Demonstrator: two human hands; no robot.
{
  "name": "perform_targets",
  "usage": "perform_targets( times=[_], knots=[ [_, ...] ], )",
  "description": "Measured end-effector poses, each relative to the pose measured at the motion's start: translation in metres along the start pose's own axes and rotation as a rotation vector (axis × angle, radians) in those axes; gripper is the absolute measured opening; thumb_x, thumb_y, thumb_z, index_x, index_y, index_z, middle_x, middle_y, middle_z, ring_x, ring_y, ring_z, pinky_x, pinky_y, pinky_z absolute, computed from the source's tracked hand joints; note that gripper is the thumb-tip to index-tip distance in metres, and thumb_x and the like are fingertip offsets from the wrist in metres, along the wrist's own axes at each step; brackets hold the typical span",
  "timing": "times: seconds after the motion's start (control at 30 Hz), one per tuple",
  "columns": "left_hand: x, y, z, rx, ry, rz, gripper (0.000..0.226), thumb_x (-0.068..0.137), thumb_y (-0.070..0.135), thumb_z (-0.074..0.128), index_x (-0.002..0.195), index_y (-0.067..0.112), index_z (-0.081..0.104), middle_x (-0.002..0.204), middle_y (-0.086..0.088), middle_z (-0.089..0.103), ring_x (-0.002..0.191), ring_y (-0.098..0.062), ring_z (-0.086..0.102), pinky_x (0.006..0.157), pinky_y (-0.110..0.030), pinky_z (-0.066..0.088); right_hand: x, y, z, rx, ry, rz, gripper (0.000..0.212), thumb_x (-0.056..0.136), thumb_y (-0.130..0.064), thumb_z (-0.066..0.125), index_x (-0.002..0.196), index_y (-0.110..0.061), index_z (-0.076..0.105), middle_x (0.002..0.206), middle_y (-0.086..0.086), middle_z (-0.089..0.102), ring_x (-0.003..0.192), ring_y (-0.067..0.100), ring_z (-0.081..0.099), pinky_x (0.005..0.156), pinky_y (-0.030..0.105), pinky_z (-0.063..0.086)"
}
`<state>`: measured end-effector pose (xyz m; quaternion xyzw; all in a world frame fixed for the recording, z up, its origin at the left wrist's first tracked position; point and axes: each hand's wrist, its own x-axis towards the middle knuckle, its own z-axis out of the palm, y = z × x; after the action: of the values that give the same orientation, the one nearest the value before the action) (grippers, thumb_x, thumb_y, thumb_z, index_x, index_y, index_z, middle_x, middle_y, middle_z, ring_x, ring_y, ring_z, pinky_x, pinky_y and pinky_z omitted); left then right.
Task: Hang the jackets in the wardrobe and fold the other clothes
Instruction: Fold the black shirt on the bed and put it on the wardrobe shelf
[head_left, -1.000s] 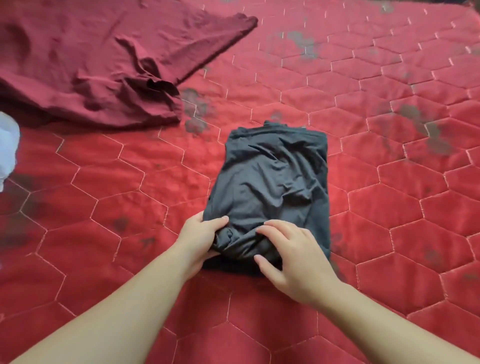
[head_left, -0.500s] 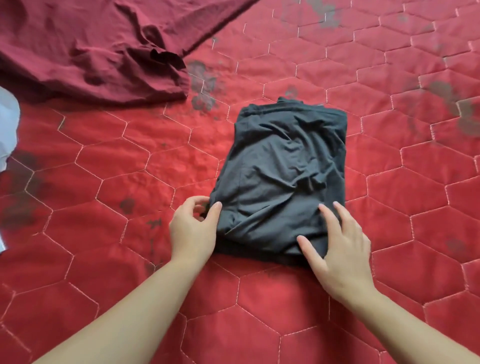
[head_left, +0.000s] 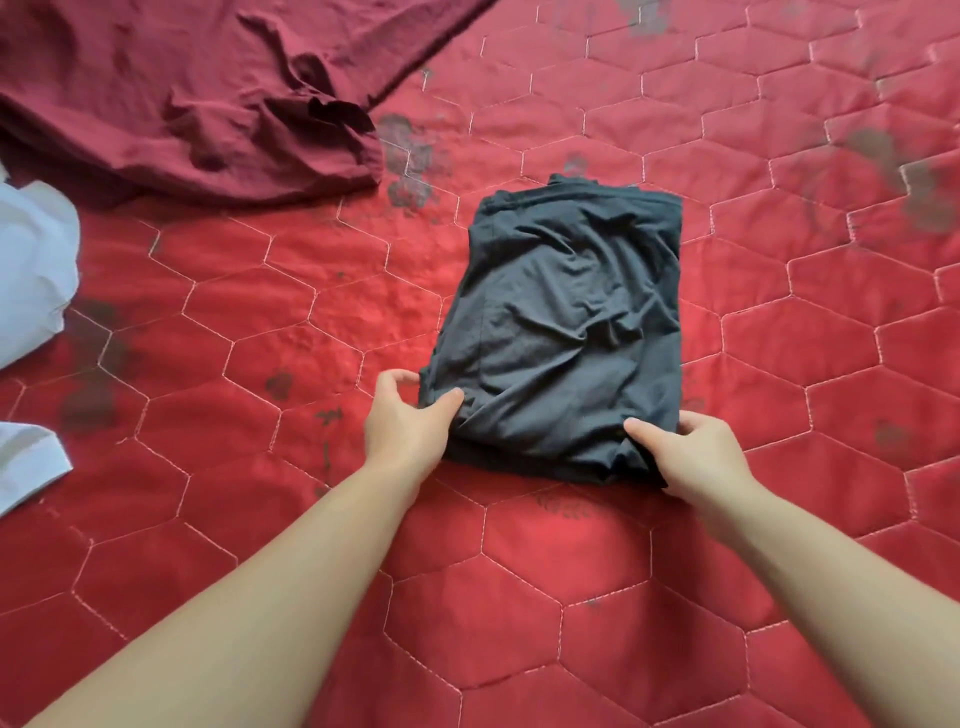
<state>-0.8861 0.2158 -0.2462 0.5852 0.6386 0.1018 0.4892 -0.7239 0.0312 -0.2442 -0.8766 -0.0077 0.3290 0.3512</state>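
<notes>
The dark grey garment (head_left: 561, 332) lies folded into a compact rectangle on the red quilted bed (head_left: 260, 322), just past your hands. Your left hand (head_left: 408, 423) pinches its near corner at 7 o'clock and your right hand (head_left: 691, 457) grips the corner at 5 o'clock (likely to lift or square it evenly). The maroon garment (head_left: 182, 93) at 11 o'clock and the white cloth (head_left: 31, 280) at 9 o'clock lie unfolded, well apart.

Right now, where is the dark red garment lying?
In the head view, the dark red garment lies crumpled at the upper left of the red quilt, beyond the white cloth and left of the folded black garment.
</notes>
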Motion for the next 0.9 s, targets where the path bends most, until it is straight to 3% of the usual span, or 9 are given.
perform_targets(
  times=[0.1,0.17,0.23,0.3,0.37,0.47,0.7,0.8,0.9],
  knots=[
    [0.001,0.0,-0.003,0.006,-0.016,-0.034,0.032,0.074,0.042,0.078,0.092,0.019,0.065,0.082,0.001,0.063,0.075,-0.022,0.065,0.074,-0.047,0.059,-0.01,0.011,-0.003,-0.252,0.165,-0.325,0.047,0.072,-0.041,0.078,0.11,-0.021,0.058,0.11,0.003,0.058,0.096,0.023,0.055,0.083,0.036,0.045],
    [0.001,0.001,-0.005,0.063,-0.043,-0.057,0.03,0.074,0.045,0.077,0.081,0.016,0.071,0.071,0.002,0.062,0.07,-0.022,0.061,0.071,-0.039,0.059,-0.017,0.017,-0.004,-0.53,0.219,-0.649,0.07,0.061,-0.048,0.083,0.12,-0.024,0.055,0.119,0.004,0.052,0.105,0.027,0.051,0.087,0.041,0.041],
    [0.001,0.002,-0.006,0.165,-0.023,0.0,0.032,0.075,0.046,0.076,0.072,0.014,0.071,0.064,0.004,0.06,0.071,-0.022,0.057,0.063,-0.029,0.047,-0.019,0.021,-0.001,-0.716,0.175,-0.854,0.065,0.059,-0.048,0.084,0.115,-0.024,0.062,0.112,0.004,0.057,0.101,0.03,0.054,0.084,0.043,0.039],
    [0.0,0.004,-0.008,0.177,-0.011,0.029,0.03,0.076,0.045,0.075,0.069,0.016,0.071,0.062,0.006,0.06,0.066,-0.017,0.055,0.058,-0.027,0.038,-0.016,0.022,0.002,-0.76,0.136,-0.932,0.038,0.068,-0.033,0.082,0.1,-0.021,0.067,0.095,0.002,0.062,0.091,0.03,0.06,0.081,0.042,0.037],
    [-0.001,0.005,-0.011,0.129,-0.023,0.041,0.027,0.078,0.043,0.074,0.069,0.017,0.071,0.057,0.01,0.058,0.058,-0.011,0.051,0.054,-0.025,0.036,-0.011,0.021,0.002,-0.693,0.116,-0.935,0.016,0.076,-0.015,0.076,0.089,-0.016,0.067,0.082,0.002,0.065,0.08,0.03,0.064,0.077,0.042,0.039],
    [-0.004,0.001,-0.018,0.124,-0.062,0.094,0.029,0.081,0.042,0.072,0.068,0.017,0.071,0.046,0.014,0.051,0.044,-0.002,0.044,0.044,-0.019,0.034,-0.008,0.023,-0.008,-0.526,0.127,-0.851,0.016,0.078,-0.002,0.068,0.09,-0.011,0.064,0.082,0.007,0.065,0.075,0.035,0.064,0.068,0.044,0.049],
    [-0.008,-0.02,-0.013,0.322,-0.033,0.194,0.027,0.082,0.039,0.073,0.064,0.022,0.063,0.065,0.01,0.062,0.071,-0.018,0.061,0.067,-0.026,0.041,-0.011,0.045,-0.022,-0.588,0.109,-0.701,0.022,0.073,-0.01,0.071,0.089,-0.018,0.058,0.082,-0.003,0.055,0.072,0.031,0.06,0.057,0.035,0.044],
    [-0.006,-0.014,-0.008,0.174,-0.114,0.024,0.027,0.081,0.04,0.074,0.09,0.016,0.064,0.084,0.003,0.061,0.074,-0.018,0.065,0.062,-0.034,0.058,-0.007,0.041,-0.018,-0.522,0.131,-0.561,0.039,0.071,-0.023,0.073,0.102,-0.025,0.05,0.1,-0.005,0.045,0.081,0.027,0.057,0.061,0.035,0.044],
    [-0.008,-0.01,-0.004,0.04,-0.198,-0.127,0.045,0.075,0.05,0.077,0.097,0.016,0.059,0.091,0.0,0.065,0.065,-0.015,0.071,0.046,-0.025,0.053,-0.006,0.033,-0.01,-0.401,0.09,-0.392,0.061,0.073,-0.025,0.072,0.121,-0.032,0.036,0.111,0.0,0.055,0.095,0.031,0.059,0.07,0.036,0.042]
  ],
)
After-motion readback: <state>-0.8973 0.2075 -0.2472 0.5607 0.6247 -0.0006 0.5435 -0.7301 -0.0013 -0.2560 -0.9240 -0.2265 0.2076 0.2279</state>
